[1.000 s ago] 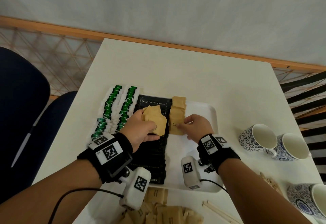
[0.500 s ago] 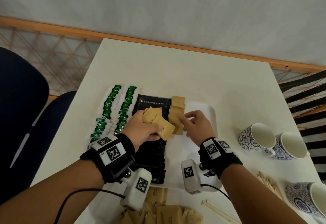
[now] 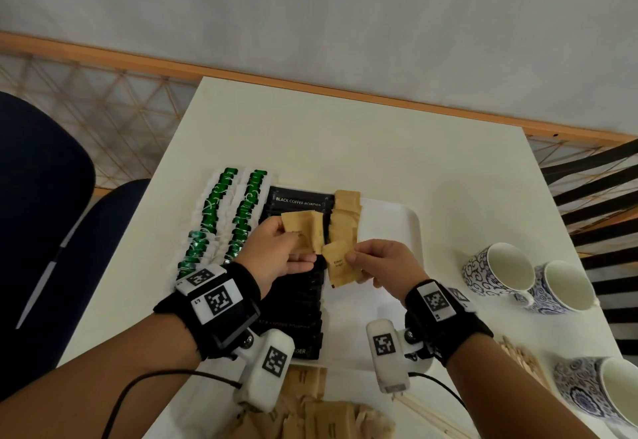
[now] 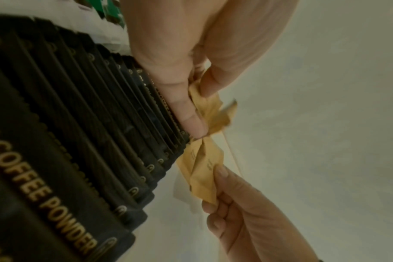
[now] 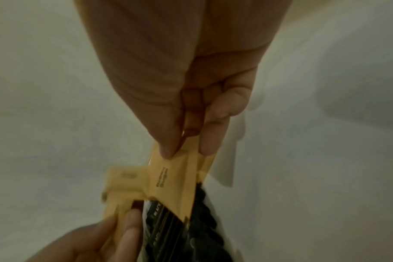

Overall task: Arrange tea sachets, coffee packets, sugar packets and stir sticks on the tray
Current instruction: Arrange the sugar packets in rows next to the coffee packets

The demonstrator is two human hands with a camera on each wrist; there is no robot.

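Note:
A white tray (image 3: 397, 228) holds two rows of green tea sachets (image 3: 221, 210), a row of black coffee packets (image 3: 303, 300) and a short column of brown sugar packets (image 3: 345, 217). My left hand (image 3: 276, 252) grips a small bunch of sugar packets (image 3: 303, 228) above the coffee row. My right hand (image 3: 376, 259) pinches a single sugar packet (image 3: 340, 266) just right of it, over the tray. In the left wrist view the bunch of sugar packets (image 4: 211, 109) sits between thumb and fingers. In the right wrist view thumb and finger pinch the single packet (image 5: 173, 179).
A heap of loose sugar packets (image 3: 321, 414) lies at the near table edge. Wooden stir sticks (image 3: 518, 355) lie to the right of the tray, with three blue-patterned cups (image 3: 497, 273) beyond them. A dark blue chair (image 3: 41, 214) stands to the left.
My right hand left the sugar column, reached to the bunch in my left hand and now holds one packet drawn out of it toward me. My left hand stayed over the coffee row.

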